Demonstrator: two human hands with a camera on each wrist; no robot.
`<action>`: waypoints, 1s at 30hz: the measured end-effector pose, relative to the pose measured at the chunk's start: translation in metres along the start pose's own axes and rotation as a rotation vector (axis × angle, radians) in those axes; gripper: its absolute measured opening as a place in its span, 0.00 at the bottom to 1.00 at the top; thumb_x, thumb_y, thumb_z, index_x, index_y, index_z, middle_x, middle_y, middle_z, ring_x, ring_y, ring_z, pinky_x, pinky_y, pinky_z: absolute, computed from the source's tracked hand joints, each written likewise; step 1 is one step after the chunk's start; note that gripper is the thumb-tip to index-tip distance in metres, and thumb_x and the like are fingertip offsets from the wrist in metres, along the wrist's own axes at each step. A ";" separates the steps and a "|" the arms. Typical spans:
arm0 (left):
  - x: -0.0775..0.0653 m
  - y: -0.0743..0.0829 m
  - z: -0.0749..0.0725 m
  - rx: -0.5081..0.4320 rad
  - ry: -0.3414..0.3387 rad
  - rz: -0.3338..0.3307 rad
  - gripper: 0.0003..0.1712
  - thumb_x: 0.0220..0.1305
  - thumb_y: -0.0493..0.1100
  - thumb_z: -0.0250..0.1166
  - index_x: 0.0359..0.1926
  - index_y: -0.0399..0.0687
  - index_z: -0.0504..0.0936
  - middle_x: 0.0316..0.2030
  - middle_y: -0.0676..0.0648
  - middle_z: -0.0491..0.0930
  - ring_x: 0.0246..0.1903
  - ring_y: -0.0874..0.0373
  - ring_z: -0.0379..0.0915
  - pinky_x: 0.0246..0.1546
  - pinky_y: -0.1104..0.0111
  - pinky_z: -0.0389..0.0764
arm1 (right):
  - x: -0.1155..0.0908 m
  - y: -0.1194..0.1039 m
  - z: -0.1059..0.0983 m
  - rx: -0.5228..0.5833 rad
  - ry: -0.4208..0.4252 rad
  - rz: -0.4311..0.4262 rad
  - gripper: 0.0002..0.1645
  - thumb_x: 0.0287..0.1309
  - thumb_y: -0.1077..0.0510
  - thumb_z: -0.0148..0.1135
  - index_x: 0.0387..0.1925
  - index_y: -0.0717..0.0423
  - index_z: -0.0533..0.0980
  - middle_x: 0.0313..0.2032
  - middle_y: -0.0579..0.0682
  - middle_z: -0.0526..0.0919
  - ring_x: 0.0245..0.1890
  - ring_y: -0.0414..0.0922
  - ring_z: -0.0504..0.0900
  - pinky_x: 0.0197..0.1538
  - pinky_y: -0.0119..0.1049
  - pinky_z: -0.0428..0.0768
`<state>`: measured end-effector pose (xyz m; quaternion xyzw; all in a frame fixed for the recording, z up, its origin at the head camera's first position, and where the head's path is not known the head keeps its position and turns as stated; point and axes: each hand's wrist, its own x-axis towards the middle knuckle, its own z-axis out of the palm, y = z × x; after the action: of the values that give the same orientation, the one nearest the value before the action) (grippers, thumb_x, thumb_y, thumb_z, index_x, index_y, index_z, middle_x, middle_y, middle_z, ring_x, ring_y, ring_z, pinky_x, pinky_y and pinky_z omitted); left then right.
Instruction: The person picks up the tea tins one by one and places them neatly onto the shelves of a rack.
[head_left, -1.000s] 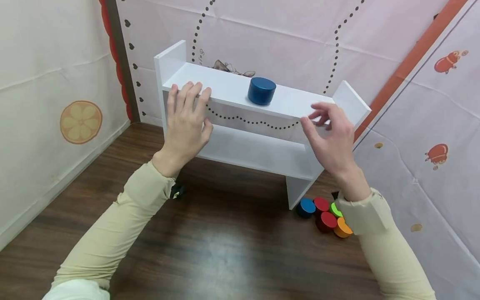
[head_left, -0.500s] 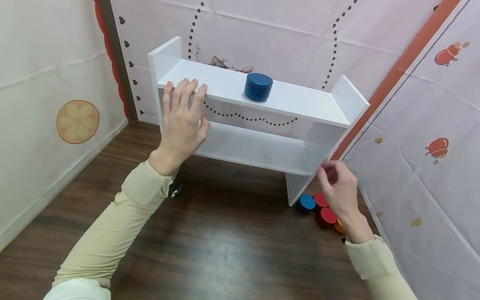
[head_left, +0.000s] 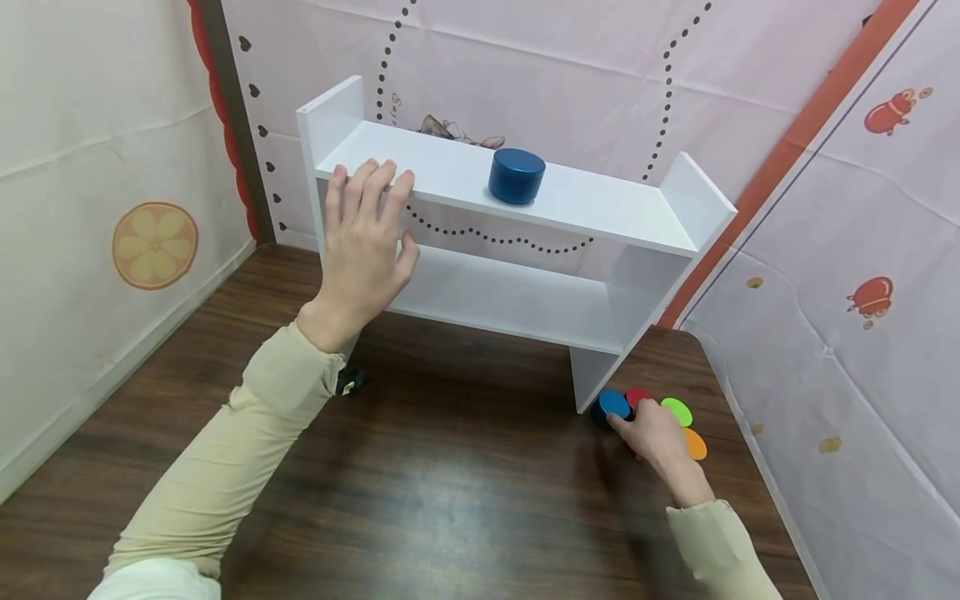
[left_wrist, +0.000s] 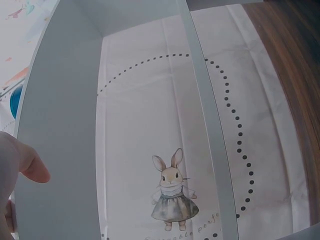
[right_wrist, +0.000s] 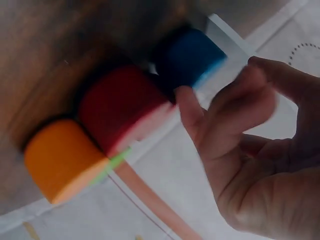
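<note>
Against pale printed sheets [head_left: 540, 92], on a dark wood-grain surface [head_left: 442, 533]: a white shelf unit [head_left: 510, 300] with two boards and, on the upper one, a dark blue cylinder [head_left: 517, 177]. At the unit's left end, a left hand [head_left: 363, 250] with relaxed, nearly straight fingers laid at the upper board's front edge, clasping nothing. Low by the right foot, a right hand [head_left: 654, 435] with loosely bent fingers over a red cylinder [right_wrist: 122, 107], mostly hidden from the head view. No grasp visible from the right wrist; contact impossible to confirm through the blur. Close about, on the same surface: a second blue cylinder [head_left: 614, 404] just beside the foot, another red piece [head_left: 637, 395], a green cylinder [head_left: 677, 411] and an orange cylinder [head_left: 695, 444].

Judging by looks, stiff, smooth-sided and fairly light, with little risk of breakage but some of slipping from dry fingertips or rolling if tipped over. Probably best held from above, by the side wall just beneath the top rim, with thumb opposite fingers. With neighbours so near, likely best gripped through the gaps between, without nudging the others.
</note>
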<state>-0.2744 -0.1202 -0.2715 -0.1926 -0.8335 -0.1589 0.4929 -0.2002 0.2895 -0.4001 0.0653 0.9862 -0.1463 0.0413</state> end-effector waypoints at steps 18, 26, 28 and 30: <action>-0.001 -0.001 -0.002 -0.001 -0.007 0.004 0.35 0.52 0.36 0.60 0.64 0.43 0.65 0.64 0.38 0.66 0.68 0.44 0.54 0.74 0.53 0.40 | 0.025 0.005 0.022 0.209 -0.058 0.077 0.29 0.55 0.51 0.66 0.45 0.68 0.66 0.29 0.61 0.76 0.10 0.43 0.77 0.20 0.32 0.78; -0.001 -0.001 -0.001 0.008 0.007 0.004 0.34 0.53 0.36 0.60 0.64 0.43 0.66 0.64 0.39 0.67 0.68 0.44 0.55 0.74 0.53 0.41 | 0.032 0.007 0.030 0.265 -0.048 0.072 0.29 0.54 0.53 0.67 0.45 0.70 0.64 0.24 0.61 0.78 0.09 0.42 0.78 0.19 0.34 0.79; -0.001 -0.001 0.000 0.006 0.008 0.003 0.35 0.52 0.36 0.60 0.64 0.43 0.66 0.64 0.39 0.67 0.68 0.44 0.55 0.74 0.53 0.41 | 0.033 0.008 0.033 0.275 -0.039 0.064 0.29 0.54 0.53 0.67 0.46 0.70 0.64 0.23 0.61 0.78 0.09 0.42 0.78 0.19 0.34 0.79; -0.001 -0.001 0.000 0.007 0.008 0.003 0.35 0.52 0.36 0.60 0.64 0.43 0.66 0.64 0.39 0.66 0.68 0.44 0.55 0.74 0.53 0.40 | 0.032 0.008 0.033 0.282 -0.032 0.065 0.31 0.55 0.53 0.67 0.47 0.70 0.64 0.25 0.62 0.78 0.09 0.41 0.77 0.19 0.34 0.79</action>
<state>-0.2744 -0.1216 -0.2725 -0.1916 -0.8318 -0.1561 0.4970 -0.2288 0.2914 -0.4373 0.0998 0.9524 -0.2831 0.0524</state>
